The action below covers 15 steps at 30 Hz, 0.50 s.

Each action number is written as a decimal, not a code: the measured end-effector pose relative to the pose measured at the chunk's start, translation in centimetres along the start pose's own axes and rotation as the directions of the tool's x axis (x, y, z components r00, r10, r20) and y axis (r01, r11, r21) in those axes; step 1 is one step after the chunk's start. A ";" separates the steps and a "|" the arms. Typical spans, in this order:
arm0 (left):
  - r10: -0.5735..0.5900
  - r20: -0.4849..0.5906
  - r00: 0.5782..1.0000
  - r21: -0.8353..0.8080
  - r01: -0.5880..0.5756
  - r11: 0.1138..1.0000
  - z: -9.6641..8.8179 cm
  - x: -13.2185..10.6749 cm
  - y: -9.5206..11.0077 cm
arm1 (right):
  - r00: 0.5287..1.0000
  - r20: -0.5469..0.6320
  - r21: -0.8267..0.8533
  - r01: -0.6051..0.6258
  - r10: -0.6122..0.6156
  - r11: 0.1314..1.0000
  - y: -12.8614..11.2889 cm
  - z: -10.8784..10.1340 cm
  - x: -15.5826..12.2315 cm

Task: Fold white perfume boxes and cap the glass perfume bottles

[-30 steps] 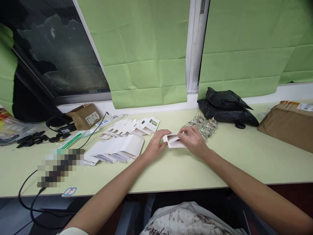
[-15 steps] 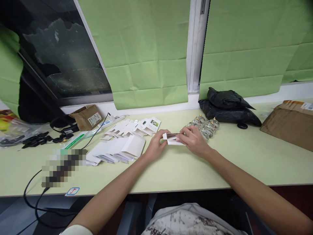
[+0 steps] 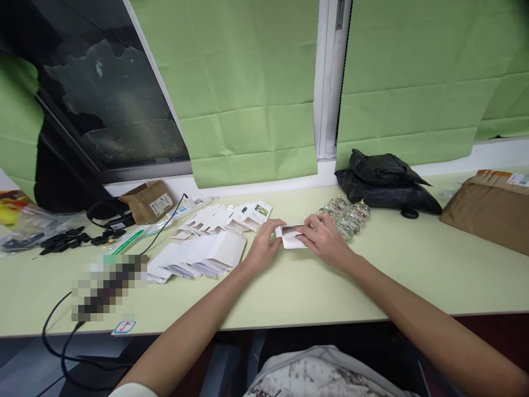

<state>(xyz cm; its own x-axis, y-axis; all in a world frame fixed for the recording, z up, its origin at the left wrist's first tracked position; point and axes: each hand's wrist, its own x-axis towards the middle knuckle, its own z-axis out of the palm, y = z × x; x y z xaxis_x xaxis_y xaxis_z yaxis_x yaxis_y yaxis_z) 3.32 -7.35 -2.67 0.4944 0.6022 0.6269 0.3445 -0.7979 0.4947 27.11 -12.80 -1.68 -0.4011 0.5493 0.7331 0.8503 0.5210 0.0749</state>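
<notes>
Between my hands is a small white cardboard box (image 3: 292, 240), its near end open with a flap hanging down. My left hand (image 3: 264, 242) grips its left side, thumb toward me and fingers behind. My right hand (image 3: 324, 237) holds the right side, with fingertips at the open end's edge. Just beyond my right hand stand several clear, shiny ball ornaments (image 3: 354, 219) with gold tops, partly hidden by it. Left of my left hand lie overlapping flat white boxes (image 3: 225, 248) in a row. Behind them is another row of folded boxes (image 3: 231, 219), some with printed pictures.
Black plastic bags (image 3: 380, 184) lie at the back right, beside a large brown carton (image 3: 487, 209). A small open brown box (image 3: 151, 204), a power strip (image 3: 192, 205) and black cables are at the left. The table's front edge (image 3: 314, 325) runs before me.
My right fingers have shifted slightly at the box's open end, and the front flap now hangs a little lower. The box stays in both hands; the view has moved slightly.
</notes>
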 end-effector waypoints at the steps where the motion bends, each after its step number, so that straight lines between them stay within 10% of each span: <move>1: -0.010 0.009 1.000 -0.002 0.010 1.000 0.0 0.0 0.0 | 1.000 0.002 -0.018 0.010 -0.010 1.000 -0.1 0.0 0.0; 15: -0.068 0.042 0.997 -0.019 0.069 0.997 -0.1 0.1 0.3 | 0.997 0.066 0.022 0.044 -0.045 0.999 -1.0 -0.5 0.1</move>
<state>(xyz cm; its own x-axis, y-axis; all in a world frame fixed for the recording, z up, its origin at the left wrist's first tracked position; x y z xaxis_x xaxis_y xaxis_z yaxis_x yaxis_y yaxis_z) 3.38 -7.53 -2.39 0.5027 0.6531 0.5663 0.3622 -0.7540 0.5479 26.40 -13.55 -1.37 -0.4608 0.5667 0.6830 0.8239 0.5592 0.0919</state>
